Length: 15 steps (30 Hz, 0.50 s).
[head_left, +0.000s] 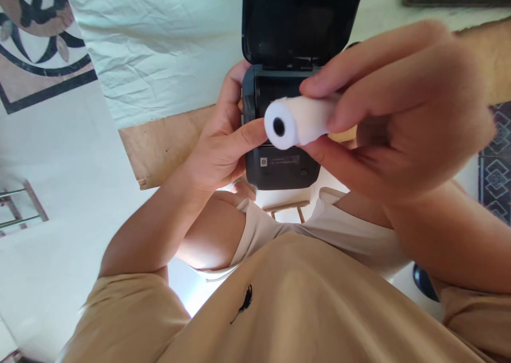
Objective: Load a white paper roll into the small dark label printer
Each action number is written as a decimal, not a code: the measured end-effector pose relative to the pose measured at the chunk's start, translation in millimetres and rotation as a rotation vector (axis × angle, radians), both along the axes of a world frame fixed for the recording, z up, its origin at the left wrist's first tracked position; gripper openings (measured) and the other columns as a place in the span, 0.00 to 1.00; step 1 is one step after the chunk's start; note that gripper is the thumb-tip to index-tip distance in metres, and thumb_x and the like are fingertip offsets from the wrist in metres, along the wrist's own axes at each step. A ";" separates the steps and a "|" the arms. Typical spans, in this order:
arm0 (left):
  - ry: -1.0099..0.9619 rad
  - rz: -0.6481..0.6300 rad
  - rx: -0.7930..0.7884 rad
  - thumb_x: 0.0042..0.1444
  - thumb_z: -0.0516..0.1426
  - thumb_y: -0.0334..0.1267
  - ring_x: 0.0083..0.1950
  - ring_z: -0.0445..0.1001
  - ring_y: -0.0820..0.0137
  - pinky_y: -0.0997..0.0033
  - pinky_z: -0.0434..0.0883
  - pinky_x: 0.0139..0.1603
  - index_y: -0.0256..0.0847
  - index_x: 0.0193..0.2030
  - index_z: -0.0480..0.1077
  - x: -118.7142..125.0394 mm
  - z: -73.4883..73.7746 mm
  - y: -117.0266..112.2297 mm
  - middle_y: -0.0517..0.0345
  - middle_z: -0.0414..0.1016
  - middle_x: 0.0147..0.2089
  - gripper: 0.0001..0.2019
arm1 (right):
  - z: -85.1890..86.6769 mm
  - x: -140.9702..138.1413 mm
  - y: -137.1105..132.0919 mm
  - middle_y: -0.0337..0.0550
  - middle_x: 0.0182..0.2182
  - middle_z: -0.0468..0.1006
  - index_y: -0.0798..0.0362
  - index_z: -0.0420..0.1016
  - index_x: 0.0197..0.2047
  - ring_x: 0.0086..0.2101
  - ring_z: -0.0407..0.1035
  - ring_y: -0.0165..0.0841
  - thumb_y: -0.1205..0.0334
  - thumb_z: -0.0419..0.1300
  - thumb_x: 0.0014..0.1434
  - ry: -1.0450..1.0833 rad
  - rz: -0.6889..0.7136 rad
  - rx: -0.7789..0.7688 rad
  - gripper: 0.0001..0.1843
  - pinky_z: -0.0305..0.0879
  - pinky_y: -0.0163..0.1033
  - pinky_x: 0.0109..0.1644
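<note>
Pinching a white roll [309, 119] near one end, the right hand [411, 113] holds it up in front of the open black device [281, 176]. The roll's long axis runs nearly level across the view, tipped slightly, with its free end aimed left and a little toward the wearer. That round end face shows a dark hole at its middle. Its other end lies among the right fingers [355, 67]: two fingertips press from above and the far side, the thumb from below, and the roll juts out leftward past them. The left hand [217, 150] grips the device's left side, fingers curled about it and thumb laid across toward the inside; the thumb's tip meets the roll's outline, though contact there cannot be told. The lid [299, 22] stands swung back, away from the wearer. Left of the device runs the bench [167, 153], partly covered by a pale cloth [159, 43].
</note>
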<state>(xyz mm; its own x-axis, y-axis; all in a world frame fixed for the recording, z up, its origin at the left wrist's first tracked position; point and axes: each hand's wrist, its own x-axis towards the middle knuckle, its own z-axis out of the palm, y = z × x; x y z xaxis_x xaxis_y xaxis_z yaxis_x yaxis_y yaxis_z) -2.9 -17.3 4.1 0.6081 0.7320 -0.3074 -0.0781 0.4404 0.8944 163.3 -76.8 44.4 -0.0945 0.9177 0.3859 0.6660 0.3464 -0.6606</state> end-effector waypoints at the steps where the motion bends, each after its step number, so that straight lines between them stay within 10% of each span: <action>1: 0.020 -0.006 0.008 0.64 0.55 0.55 0.69 0.66 0.58 0.59 0.71 0.66 0.47 0.70 0.48 -1.6 0.8 0.1 0.53 0.70 0.60 0.33 | 0.8 -2.8 0.7 0.38 0.40 0.76 0.55 0.64 0.32 0.45 0.72 0.18 0.66 0.53 0.63 -0.027 0.011 0.038 0.06 0.72 0.28 0.51; 15: -0.234 -0.167 -0.038 0.58 0.58 0.39 0.54 0.77 0.66 0.67 0.78 0.49 0.42 0.63 0.50 -10.2 -11.7 6.2 0.53 0.68 0.58 0.29 | -4.3 -13.2 -0.2 0.42 0.39 0.74 0.55 0.64 0.36 0.42 0.70 0.27 0.72 0.56 0.55 -0.255 -0.192 -0.009 0.05 0.67 0.37 0.46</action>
